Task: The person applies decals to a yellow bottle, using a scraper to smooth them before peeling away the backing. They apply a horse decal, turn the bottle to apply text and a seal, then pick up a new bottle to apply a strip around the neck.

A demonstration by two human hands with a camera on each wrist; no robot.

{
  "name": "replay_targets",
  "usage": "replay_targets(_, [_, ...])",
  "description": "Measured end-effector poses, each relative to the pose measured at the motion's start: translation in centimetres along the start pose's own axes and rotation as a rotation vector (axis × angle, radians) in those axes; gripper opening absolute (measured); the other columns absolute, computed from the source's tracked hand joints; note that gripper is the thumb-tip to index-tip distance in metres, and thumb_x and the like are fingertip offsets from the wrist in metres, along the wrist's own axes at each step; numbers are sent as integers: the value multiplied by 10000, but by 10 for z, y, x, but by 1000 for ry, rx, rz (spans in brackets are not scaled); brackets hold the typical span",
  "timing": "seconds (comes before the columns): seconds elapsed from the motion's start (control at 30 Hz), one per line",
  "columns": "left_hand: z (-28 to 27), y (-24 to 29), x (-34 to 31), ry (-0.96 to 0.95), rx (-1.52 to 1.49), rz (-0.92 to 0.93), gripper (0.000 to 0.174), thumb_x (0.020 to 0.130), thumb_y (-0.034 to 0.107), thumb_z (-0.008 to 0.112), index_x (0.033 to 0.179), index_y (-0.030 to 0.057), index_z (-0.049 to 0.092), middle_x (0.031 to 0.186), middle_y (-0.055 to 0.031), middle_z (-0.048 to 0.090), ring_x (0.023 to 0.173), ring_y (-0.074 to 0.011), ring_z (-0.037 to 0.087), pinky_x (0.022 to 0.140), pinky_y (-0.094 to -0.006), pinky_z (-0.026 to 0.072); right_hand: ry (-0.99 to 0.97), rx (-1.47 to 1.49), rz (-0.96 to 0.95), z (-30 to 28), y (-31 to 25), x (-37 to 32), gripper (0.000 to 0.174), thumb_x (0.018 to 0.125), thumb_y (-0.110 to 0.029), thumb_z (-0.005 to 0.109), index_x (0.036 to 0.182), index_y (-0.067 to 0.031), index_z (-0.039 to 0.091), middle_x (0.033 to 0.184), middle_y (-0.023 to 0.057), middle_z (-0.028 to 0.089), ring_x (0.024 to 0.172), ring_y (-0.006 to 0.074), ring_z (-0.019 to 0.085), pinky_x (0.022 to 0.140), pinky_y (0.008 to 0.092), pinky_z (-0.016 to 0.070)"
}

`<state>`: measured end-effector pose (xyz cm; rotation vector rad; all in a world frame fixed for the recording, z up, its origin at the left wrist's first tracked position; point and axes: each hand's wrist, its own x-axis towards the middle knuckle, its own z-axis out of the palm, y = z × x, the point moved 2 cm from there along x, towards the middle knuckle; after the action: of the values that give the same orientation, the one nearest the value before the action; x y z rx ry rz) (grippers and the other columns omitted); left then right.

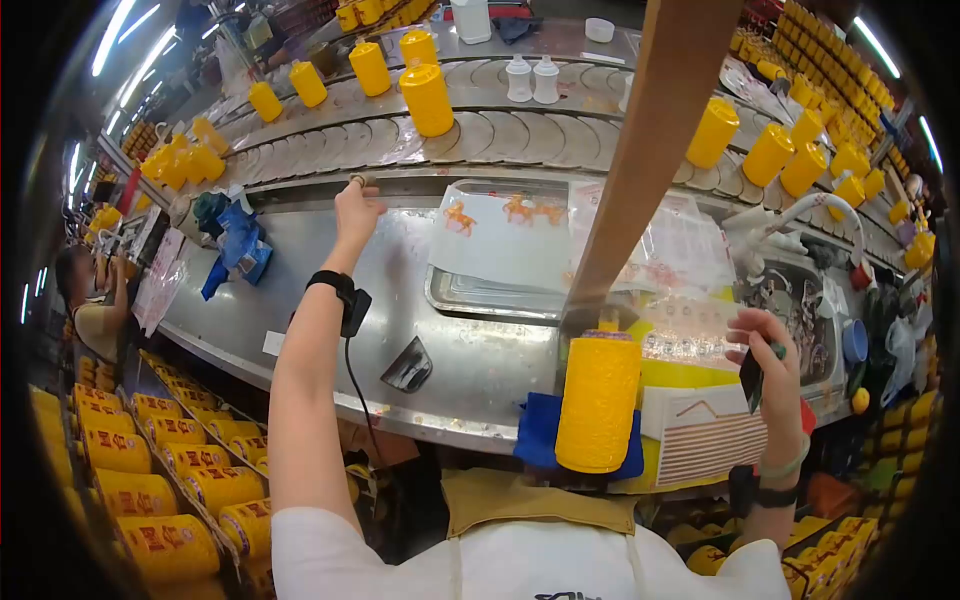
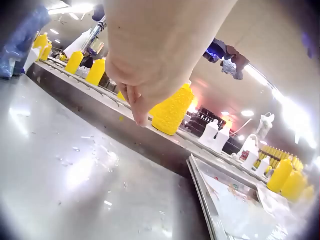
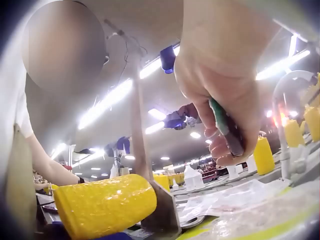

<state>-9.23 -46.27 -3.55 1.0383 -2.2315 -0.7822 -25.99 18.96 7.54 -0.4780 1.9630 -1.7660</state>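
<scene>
My left hand [image 1: 357,212] reaches out to the near edge of the conveyor, fingers bent loosely; no held object shows. In the left wrist view its fingertips overlap an embossed yellow bottle [image 2: 172,112] standing on the conveyor. My right hand [image 1: 778,385] is raised over the right side of the bench, pinching a flat dark tool with a green part [image 3: 227,127] between thumb and fingers. Another embossed yellow bottle [image 1: 600,400] lies on its side on a blue cloth [image 1: 537,430] before my body, its neck end towards a metal bracket [image 3: 164,212] at the wooden post.
The wooden post [image 1: 640,150] rises through the middle. Behind the bench, the conveyor [image 1: 500,135] carries yellow bottles and white ones [image 1: 545,80]. A metal tray [image 1: 490,300] bears a sheet with orange figures. A dark shard-like piece [image 1: 408,367] lies left, a sink [image 1: 800,300] right; another person sits far left.
</scene>
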Motion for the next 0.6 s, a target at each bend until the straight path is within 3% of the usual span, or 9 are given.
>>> replay_targets(0.03, [-1,6,-11,-4,3,2,505,741,44,842,1196,-37,637,1016,-164,774,976,-225,759,829,-358,576,42,-6,-10,-3,10,-11,295,1062,-121,516,1325,-19,603,1219,60,655,1096,150,629,908,307,531])
replay_targets(0.1, [-4,24,-36,300,232,142,232,798,49,768,985,-17,648,801,-144,712,741,-335,704,728,-429,550,97,-86,-21,4,17,-36,268,1074,-99,499,1275,9,639,1216,78,675,1099,158,641,910,307,539])
replay_targets(0.17, [-6,35,-53,330,16,196,207,779,51,753,930,7,619,719,-117,641,713,-356,643,713,-435,522,100,-185,-79,11,27,-57,255,1085,-100,505,1262,5,655,1208,75,681,1075,159,649,883,299,551])
replay_targets(0.2, [-9,44,-66,228,106,141,271,775,1,689,1038,-5,621,933,-133,707,861,-358,709,809,-407,555,111,-194,-85,13,32,-66,259,1087,-105,504,1269,4,652,1204,72,679,1076,157,647,891,298,548])
replay_targets(0.33, [7,88,-133,317,-97,376,368,828,-14,696,1180,-11,591,1189,-145,694,993,-356,742,916,-390,575,163,-215,-82,8,48,-87,271,1091,-109,497,1290,6,641,1203,73,673,1075,151,636,909,290,532])
replay_targets(0.4, [7,114,-182,72,-552,307,462,857,-27,756,1272,-16,554,1345,-166,633,1047,-306,751,963,-347,586,184,-244,-77,3,49,-88,265,1089,-104,497,1272,15,646,1195,79,688,1047,148,639,898,281,525])
replay_targets(0.5, [6,157,-241,-44,-751,128,450,851,-18,823,1232,-9,584,1299,-191,657,1058,-232,745,950,-301,587,187,-319,-75,-6,52,-88,255,1082,-97,504,1252,18,655,1170,72,704,1027,145,648,885,273,521])
replay_targets(0.53, [8,172,-256,5,-702,77,358,834,-44,837,1105,17,610,1078,-104,696,883,-124,719,801,-214,555,228,-358,-88,-5,53,-88,236,1063,-82,528,1219,24,671,1108,84,722,989,162,662,874,293,522])
replay_targets(0.6, [19,167,-273,42,-682,63,316,845,-45,829,1045,33,597,964,-53,646,794,-91,636,724,-210,503,251,-451,-92,-8,54,-88,226,1052,-73,539,1201,27,676,1092,102,728,977,181,672,873,311,522])
